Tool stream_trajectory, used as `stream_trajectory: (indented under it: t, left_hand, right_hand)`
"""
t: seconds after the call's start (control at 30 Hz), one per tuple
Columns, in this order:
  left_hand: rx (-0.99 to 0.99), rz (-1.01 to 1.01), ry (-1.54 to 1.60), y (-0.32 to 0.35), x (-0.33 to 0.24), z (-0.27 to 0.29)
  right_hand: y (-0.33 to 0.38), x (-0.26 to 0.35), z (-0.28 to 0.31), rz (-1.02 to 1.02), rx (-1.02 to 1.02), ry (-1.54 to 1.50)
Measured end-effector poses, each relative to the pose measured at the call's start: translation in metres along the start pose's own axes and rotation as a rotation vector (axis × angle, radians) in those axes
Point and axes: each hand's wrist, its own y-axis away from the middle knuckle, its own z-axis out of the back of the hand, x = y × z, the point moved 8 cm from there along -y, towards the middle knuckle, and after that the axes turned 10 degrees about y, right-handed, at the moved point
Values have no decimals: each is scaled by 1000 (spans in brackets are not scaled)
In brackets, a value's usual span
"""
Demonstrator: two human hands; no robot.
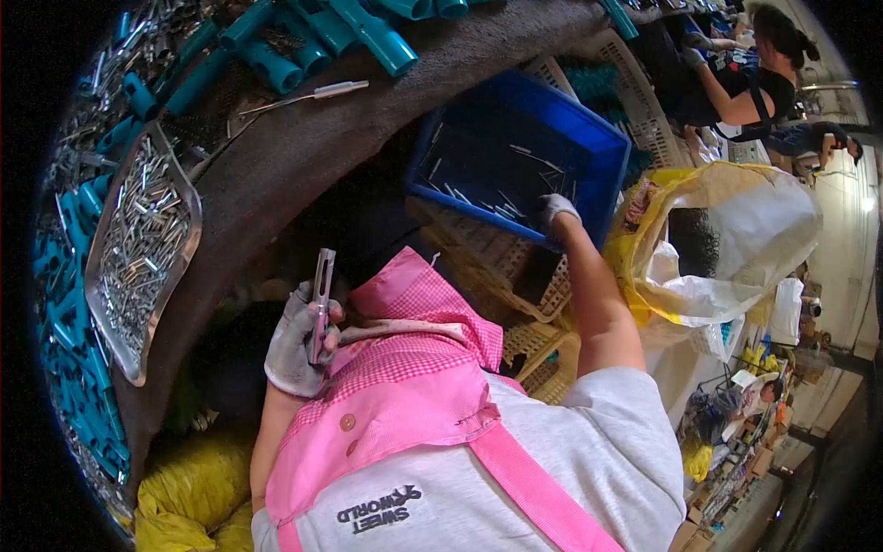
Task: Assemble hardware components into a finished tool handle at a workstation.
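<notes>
My left hand [299, 350], in a greyish-white work glove, is closed around a shiny slotted metal tube [324, 285], which stands nearly upright in front of the pink checked apron. My right hand [557, 210], also gloved, reaches over the near wall of a blue plastic bin [589, 138]. Its fingers point down into the bin and are mostly hidden, so whether they grip anything cannot be made out. Several thin silver metal pieces [501, 207] lie loose on the bin's floor around that hand.
A metal tray [195, 225] of small silver pins sits on the dark curved worktable [276, 156], among teal tubes [368, 32]. Beige plastic crates [543, 354] surround the bin. A yellow-and-white sack [635, 248] stands beside my right forearm. Another person [763, 87] works at the far right.
</notes>
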Motion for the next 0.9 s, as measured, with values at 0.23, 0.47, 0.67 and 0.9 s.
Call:
stream_trajectory:
  t: [0.23,0.47,0.67,0.9]
  left_hand:
    - [-81,30,31,-19,10,6]
    - [-48,115,-56,-33,20,-11]
    - [-42,91,1,-24,18,15]
    - [-26,-18,-249,-12,-1,-36]
  right_hand:
    - [22,36,16,99,25,367]
    - [8,-10,-6,81,-7,310]
    - [40,24,15,129,-54,-454]
    - [203,174,136,543,132,-1267]
